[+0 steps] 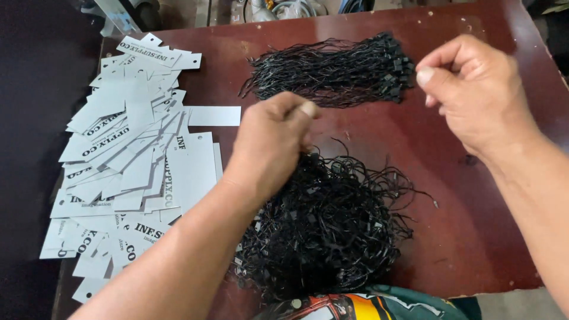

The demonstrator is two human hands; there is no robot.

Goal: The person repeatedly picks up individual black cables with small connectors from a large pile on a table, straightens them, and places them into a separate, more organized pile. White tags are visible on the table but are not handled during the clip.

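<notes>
My left hand [274, 139] hovers over the top edge of a tangled heap of black tag strings [329, 225] near the table's front, its fingers pinched down into the strings. Whether it grips one is hard to tell. Higher up on the right, my right hand [474, 89] has its thumb pressed to the fingers beside a neat bundle of straight black strings [332, 70] with plastic locks at the right end. Nothing shows clearly between its fingertips.
A spread pile of white paper hang tags [130, 154] with black print covers the left side of the dark red table [468, 237]. The table's front edge lies close to my body; clutter stands beyond the far edge.
</notes>
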